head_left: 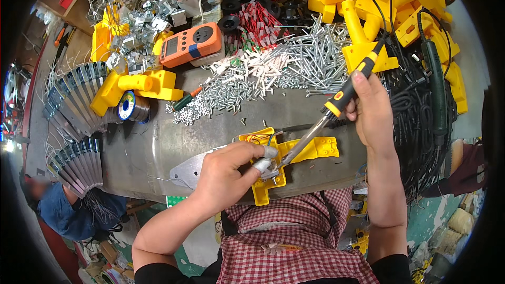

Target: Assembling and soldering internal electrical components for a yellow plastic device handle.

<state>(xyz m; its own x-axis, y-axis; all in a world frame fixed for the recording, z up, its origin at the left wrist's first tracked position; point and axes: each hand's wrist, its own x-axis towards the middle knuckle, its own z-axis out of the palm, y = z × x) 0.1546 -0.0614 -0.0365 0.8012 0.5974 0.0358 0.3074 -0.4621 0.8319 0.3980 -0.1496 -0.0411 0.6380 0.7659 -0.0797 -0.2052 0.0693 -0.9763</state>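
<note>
My right hand is wrapped round the black-and-yellow handle of a soldering iron. The iron slants down to the left, its tip at a small metal part in an open yellow plastic housing half. My left hand bends over the left side of this housing, thumb and forefinger, both with whitish coverings, pinched close to the metal part. What sits between those fingertips is hidden. Under the left hand a flat grey metal blade sticks out leftward. Thin coloured wires lie inside the housing.
Screws, nuts and white connectors lie heaped beyond the housing, near an orange meter and a solder spool. Yellow housings fill the far right, black cords the right. Grey blades fan out left, near another person's blue sleeve.
</note>
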